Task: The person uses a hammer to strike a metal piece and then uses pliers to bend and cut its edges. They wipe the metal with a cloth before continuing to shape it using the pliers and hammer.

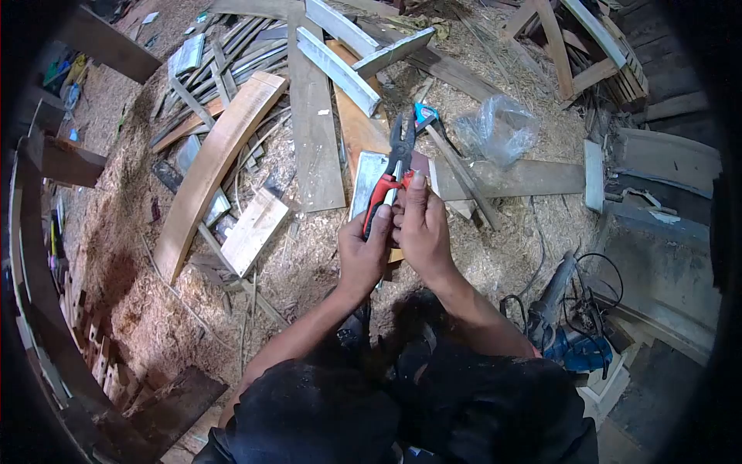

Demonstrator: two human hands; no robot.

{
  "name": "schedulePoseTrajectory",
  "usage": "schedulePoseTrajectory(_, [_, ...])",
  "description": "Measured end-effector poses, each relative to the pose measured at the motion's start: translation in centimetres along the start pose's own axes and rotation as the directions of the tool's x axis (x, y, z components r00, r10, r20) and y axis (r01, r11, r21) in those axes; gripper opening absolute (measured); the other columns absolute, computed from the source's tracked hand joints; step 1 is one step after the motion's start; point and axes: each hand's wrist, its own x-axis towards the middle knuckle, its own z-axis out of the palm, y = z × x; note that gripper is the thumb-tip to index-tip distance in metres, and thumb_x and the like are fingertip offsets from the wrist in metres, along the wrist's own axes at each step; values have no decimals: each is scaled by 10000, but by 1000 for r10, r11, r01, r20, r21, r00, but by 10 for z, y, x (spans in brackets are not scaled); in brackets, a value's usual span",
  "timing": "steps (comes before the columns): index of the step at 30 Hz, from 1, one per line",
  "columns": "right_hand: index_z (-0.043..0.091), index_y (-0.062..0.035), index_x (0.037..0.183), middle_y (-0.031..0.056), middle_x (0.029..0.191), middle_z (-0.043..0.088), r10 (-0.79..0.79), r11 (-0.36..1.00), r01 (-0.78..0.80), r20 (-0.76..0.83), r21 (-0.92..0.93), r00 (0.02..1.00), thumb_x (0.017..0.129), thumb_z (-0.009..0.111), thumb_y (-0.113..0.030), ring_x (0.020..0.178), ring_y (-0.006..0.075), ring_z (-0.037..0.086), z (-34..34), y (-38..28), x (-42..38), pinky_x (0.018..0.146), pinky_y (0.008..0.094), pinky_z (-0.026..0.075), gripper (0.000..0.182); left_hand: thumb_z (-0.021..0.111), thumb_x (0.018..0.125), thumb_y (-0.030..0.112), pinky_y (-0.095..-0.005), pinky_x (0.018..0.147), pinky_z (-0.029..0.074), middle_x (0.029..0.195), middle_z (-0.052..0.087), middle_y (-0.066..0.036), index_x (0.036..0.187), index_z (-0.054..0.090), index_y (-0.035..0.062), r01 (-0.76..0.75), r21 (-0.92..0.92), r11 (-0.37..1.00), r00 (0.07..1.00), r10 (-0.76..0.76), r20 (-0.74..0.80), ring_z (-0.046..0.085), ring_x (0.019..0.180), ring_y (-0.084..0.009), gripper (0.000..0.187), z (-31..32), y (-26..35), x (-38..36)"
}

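In front of my knees I hold a pair of pliers (401, 147) with dark jaws pointing away from me and red-and-black handles. The jaws stand a little apart. My left hand (362, 251) is closed around the left handle, thumb lying along it. My right hand (425, 232) is closed at the other handle, its thumb pointing up near the red grip. A thin pale strip shows between the handles; what it is I cannot make out. Just beyond the pliers lies a blue-and-black tool (425, 114), perhaps a tape measure.
Sawdust and shavings cover the ground. A curved board (220, 174), a short light board (253, 232) and a long grey plank (315, 116) lie ahead. A white-painted wooden piece (340, 71) and a clear plastic bag (498, 130) are beyond. A blue corded power tool (580, 352) sits right.
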Motion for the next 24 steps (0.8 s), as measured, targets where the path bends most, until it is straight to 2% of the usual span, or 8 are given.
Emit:
schedulePoseTrajectory(3, [466,-87,740,-57,585,396,61,996,-62,27,67,998,1064,339,-495,496,48,434,-4,-3,0,428,239,365,536,583,1014,229,-225,534,438,708,630,1,933,676,-51,51,58,997,999,-51,-4,532,597,-44,305,-2,21,3])
schedulePoseTrajectory(5, [451,-96,730,-63,588,401,114,986,-116,28,120,993,1065,323,-500,487,48,418,-10,-6,-2,427,235,359,540,589,1010,236,-229,555,468,713,638,-10,909,671,-52,79,320,944,996,-89,16,553,600,-54,317,-13,17,10])
schedulePoseTrajectory(6, [445,-96,734,-63,604,409,64,991,-62,-9,120,998,1066,312,-504,493,51,408,-6,-9,-3,419,232,341,542,591,1005,321,-209,420,273,576,482,70,877,649,34,-38,126,991,998,32,49,396,455,-23,320,5,25,6])
schedulePoseTrajectory(12, [496,-89,779,-56,637,444,73,991,-67,-48,115,996,1063,299,-514,527,56,433,-6,20,7,450,225,346,548,599,1004,269,-217,466,329,668,565,40,924,671,17,-54,189,980,996,40,78,447,531,-21,274,-2,18,6])
schedulePoseTrajectory(16, [529,-98,822,-38,658,515,13,967,-2,-40,256,999,1051,290,-554,524,58,462,-6,34,5,435,228,336,564,542,1026,299,-238,541,382,717,575,9,946,651,11,-234,427,873,972,195,133,505,634,-50,319,-10,7,8])
schedulePoseTrajectory(19, [554,-107,848,-17,651,535,126,931,-124,15,343,992,1027,297,-608,492,90,493,-15,32,10,421,231,378,591,478,1044,308,-276,567,413,749,624,-52,999,634,-19,-42,41,998,974,32,225,495,642,-82,366,-10,20,4])
schedulePoseTrajectory(20, [556,-107,850,-10,643,536,153,909,-158,44,386,987,1021,299,-619,473,105,504,-16,28,15,412,239,396,597,397,1060,351,-282,572,418,782,622,-79,1068,612,-22,36,94,995,956,-62,287,518,635,-115,431,-15,24,9])
schedulePoseTrajectory(24, [547,-107,853,17,588,525,228,785,-361,309,503,924,1001,310,-647,367,179,534,-32,26,13,344,314,453,608,434,1040,396,-214,457,418,792,638,-83,1094,609,-25,428,-245,870,837,-279,472,563,556,-125,459,-7,31,21])
